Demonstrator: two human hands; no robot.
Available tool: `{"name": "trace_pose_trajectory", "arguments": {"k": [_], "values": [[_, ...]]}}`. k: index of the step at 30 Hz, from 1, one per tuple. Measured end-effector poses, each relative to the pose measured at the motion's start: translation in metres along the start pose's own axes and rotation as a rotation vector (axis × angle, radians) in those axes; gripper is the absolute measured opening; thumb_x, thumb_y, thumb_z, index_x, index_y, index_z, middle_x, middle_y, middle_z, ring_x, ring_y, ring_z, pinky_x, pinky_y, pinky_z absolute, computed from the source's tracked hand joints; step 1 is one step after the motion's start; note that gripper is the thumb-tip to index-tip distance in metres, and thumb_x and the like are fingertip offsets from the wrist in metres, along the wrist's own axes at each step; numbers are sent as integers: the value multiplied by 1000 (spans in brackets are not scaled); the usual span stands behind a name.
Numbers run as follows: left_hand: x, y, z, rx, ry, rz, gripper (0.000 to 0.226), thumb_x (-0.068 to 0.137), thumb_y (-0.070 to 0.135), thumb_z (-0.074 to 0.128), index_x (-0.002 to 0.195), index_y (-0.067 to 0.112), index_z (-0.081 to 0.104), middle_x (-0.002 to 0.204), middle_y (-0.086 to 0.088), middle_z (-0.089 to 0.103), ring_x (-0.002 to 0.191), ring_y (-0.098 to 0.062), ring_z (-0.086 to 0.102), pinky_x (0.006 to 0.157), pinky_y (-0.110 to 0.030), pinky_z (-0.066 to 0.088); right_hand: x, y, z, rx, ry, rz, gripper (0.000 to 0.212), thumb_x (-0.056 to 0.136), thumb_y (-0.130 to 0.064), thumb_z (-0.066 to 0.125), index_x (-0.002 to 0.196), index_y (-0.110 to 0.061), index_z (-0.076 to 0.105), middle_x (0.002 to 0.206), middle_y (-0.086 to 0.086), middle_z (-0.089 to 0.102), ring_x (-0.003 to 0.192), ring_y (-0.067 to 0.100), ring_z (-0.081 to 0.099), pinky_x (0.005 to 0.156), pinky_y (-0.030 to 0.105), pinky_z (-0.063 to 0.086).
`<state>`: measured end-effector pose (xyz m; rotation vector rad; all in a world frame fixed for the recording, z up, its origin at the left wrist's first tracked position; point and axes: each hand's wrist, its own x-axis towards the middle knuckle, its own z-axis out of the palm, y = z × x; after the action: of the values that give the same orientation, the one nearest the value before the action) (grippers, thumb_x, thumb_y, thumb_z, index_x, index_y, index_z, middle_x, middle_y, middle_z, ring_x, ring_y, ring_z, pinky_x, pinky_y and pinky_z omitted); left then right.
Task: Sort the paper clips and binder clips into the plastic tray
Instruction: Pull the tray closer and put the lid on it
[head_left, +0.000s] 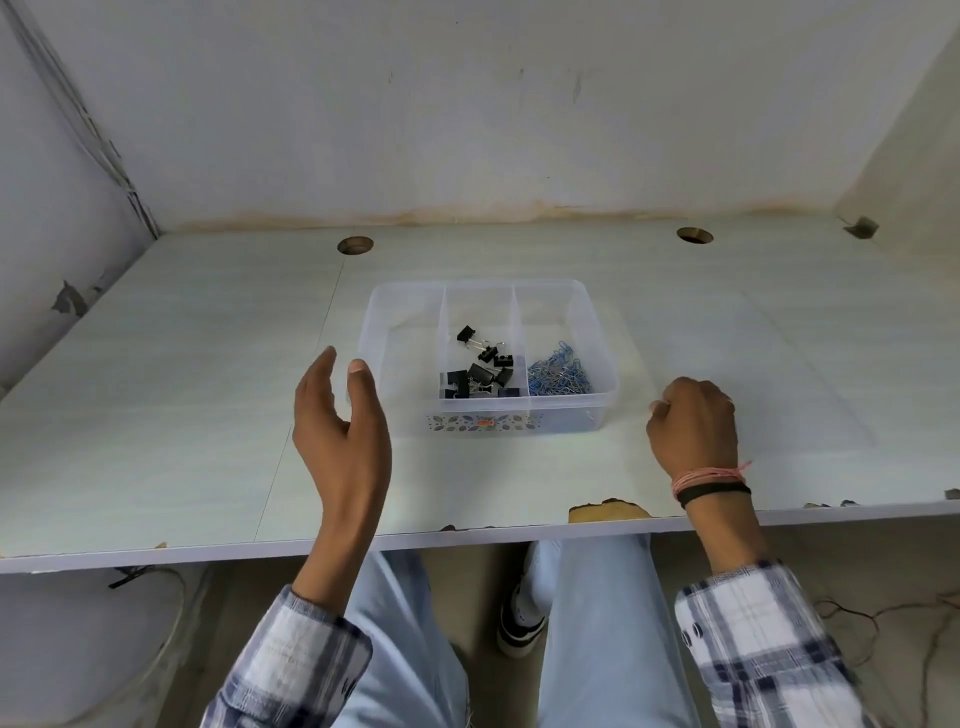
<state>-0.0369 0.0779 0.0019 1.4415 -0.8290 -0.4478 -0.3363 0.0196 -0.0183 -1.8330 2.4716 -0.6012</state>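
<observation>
I see the clear plastic three-compartment tray (488, 358) on the pale desk (182, 405): black binder clips (480, 376) in the middle section, blue paper clips (561, 374) in the right. My left hand (340, 415) hovers uncurled just left of the tray; my right hand (693, 426) is curled, its contents hidden.

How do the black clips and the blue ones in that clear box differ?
The black binder clips are chunky, few and loosely scattered in the middle compartment; the blue paper clips are thin wire, many, heaped in the right compartment. Both lie toward the near end of the plastic tray.
</observation>
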Motion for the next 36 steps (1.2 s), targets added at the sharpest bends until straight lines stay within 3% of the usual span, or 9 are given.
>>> {"name": "trace_pose_trajectory", "arguments": {"k": [4, 8, 14, 20, 25, 27, 30, 33, 36], "values": [[-10, 18, 8, -1, -13, 130, 40, 104, 34, 52, 139, 15, 57, 141, 3, 59, 129, -7, 54, 86, 3, 39, 0, -7, -2, -77, 28, -59, 15, 90, -8, 59, 93, 5, 64, 93, 25, 64, 90, 40, 59, 72, 44, 53], [-21, 28, 16, -8, -45, 213, 32, 104, 23, 54, 132, 11, 63, 132, -1, 64, 121, -7, 59, 79, 3, 42, 2, -15, -18, -122, 137, -32, 18, 84, -10, 59, 95, 6, 61, 98, 27, 61, 95, 45, 58, 77, 50, 54], [-24, 38, 29, -109, -285, 54, 35, 104, 33, 55, 134, 18, 63, 118, 3, 74, 110, -7, 70, 96, -31, 57, 8, -42, -71, 233, 368, -209, 13, 83, -5, 44, 89, -4, 56, 93, 20, 58, 94, 37, 53, 80, 28, 30], [9, 71, 30, -607, -470, -376, 54, 99, 50, 54, 131, 7, 54, 122, -19, 70, 107, -33, 73, 98, -47, 56, -31, -85, -83, 160, 372, -669, 36, 61, 5, 52, 92, -14, 56, 95, 8, 52, 90, 29, 47, 71, 39, 33], [34, 62, 14, -826, -301, -405, 32, 101, 7, 55, 130, -4, 52, 116, -27, 71, 100, -48, 72, 88, -53, 59, -45, -94, -59, 258, 254, -857, 33, 73, 6, 56, 92, -20, 62, 98, -3, 55, 97, 23, 50, 77, 38, 29], [37, 56, 6, -886, -287, -445, 37, 100, 0, 51, 137, -8, 47, 120, -32, 67, 101, -52, 70, 86, -52, 60, -41, -93, -55, 519, 213, -746, 11, 90, -18, 63, 101, -20, 65, 109, -3, 56, 109, 19, 50, 85, 37, 32], [40, 53, -3, -954, -324, -441, 39, 101, 0, 50, 139, -7, 47, 123, -33, 66, 105, -54, 67, 86, -48, 60, -23, -85, -58, 864, 116, -322, 48, 92, -44, 64, 130, -17, 53, 124, 0, 50, 111, 17, 52, 90, 34, 43], [44, 55, -3, -916, -385, -462, 32, 100, 1, 53, 132, -3, 53, 124, -31, 66, 107, -52, 68, 90, -49, 60, -4, -78, -62, 1357, -313, -72, 46, 93, -25, 67, 136, -14, 54, 115, 17, 65, 91, 18, 62, 74, 35, 51], [54, 55, -2, -810, -395, -615, 20, 96, 1, 61, 115, -4, 61, 126, -31, 66, 103, -44, 72, 89, -46, 60, 8, -72, -60, 1452, -328, -103, 41, 94, -3, 62, 134, -9, 56, 107, 14, 73, 74, 21, 61, 57, 30, 47]]}}
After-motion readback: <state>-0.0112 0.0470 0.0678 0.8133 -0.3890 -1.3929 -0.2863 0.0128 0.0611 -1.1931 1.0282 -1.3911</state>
